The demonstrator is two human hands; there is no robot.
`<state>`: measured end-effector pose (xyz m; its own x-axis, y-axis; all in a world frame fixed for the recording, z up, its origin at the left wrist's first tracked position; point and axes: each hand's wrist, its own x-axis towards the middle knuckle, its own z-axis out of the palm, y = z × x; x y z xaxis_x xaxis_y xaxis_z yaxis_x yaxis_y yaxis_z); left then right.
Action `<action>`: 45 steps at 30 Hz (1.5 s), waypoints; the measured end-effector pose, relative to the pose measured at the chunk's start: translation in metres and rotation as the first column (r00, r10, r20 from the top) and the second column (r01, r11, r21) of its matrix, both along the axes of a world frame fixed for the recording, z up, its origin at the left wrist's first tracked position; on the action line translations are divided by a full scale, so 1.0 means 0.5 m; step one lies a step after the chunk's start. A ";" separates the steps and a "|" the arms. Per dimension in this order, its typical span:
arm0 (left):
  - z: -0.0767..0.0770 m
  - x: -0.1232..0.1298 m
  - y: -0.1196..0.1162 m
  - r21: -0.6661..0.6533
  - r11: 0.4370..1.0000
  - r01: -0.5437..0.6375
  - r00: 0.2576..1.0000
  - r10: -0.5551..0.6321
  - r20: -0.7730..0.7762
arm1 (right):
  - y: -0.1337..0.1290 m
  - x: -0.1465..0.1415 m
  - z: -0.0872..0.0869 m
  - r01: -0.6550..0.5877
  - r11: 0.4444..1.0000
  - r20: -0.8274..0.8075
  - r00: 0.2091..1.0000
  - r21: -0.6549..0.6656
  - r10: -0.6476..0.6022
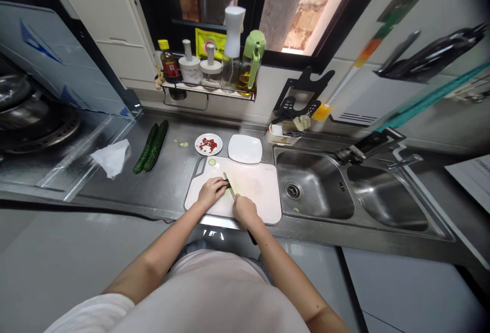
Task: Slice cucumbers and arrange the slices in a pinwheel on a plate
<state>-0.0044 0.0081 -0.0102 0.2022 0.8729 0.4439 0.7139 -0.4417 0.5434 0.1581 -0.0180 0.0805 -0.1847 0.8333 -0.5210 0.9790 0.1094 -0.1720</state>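
Note:
My left hand [212, 192] is closed on a short dark green piece of cucumber [225, 185], pressing it to the white cutting board [264, 195]. Most of that piece is hidden by the fingers. In my right hand [245, 209] is a kitchen knife [230, 184], its blade pointing away from me and lying right beside the cucumber piece. The knife's black handle end shows below my wrist. A pale cucumber slice [212, 162] lies at the board's upper left corner, near the grey handle slot.
Behind the board stand a plate of chopped red pepper [209, 144] and a white square plate [245, 149]. Two whole cucumbers [151, 146] and a crumpled tissue [112, 158] lie left. A double sink [317, 185] adjoins the right; bottles stand on a rack [209, 89].

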 end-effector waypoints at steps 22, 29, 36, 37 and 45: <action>-0.007 -0.002 -0.001 -0.035 0.999 -0.009 1.000 0.009 -0.001 | 0.013 -0.010 -0.015 0.014 1.000 -0.024 1.000 0.007 -0.014; -0.009 -0.003 0.000 -0.040 0.999 -0.013 1.000 0.012 -0.005 | -0.019 0.013 -0.025 -0.004 1.000 0.005 1.000 0.012 0.004; -0.011 -0.002 0.000 -0.040 0.999 -0.018 1.000 0.018 0.003 | -0.035 0.024 -0.025 -0.001 1.000 0.017 1.000 0.017 0.001; -0.011 -0.002 0.000 -0.037 0.999 -0.020 1.000 0.020 0.005 | -0.033 0.022 -0.024 0.002 1.000 0.013 1.000 0.017 -0.002; -0.012 -0.003 0.001 -0.019 1.000 -0.014 1.000 0.014 -0.003 | 0.009 -0.011 -0.029 0.031 0.998 -0.019 0.999 0.047 -0.030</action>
<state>-0.0060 0.0085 -0.0164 0.1912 0.8841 0.4263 0.7216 -0.4210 0.5496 0.1523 -0.0133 0.0661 -0.1677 0.8626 -0.4774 0.9788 0.0877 -0.1853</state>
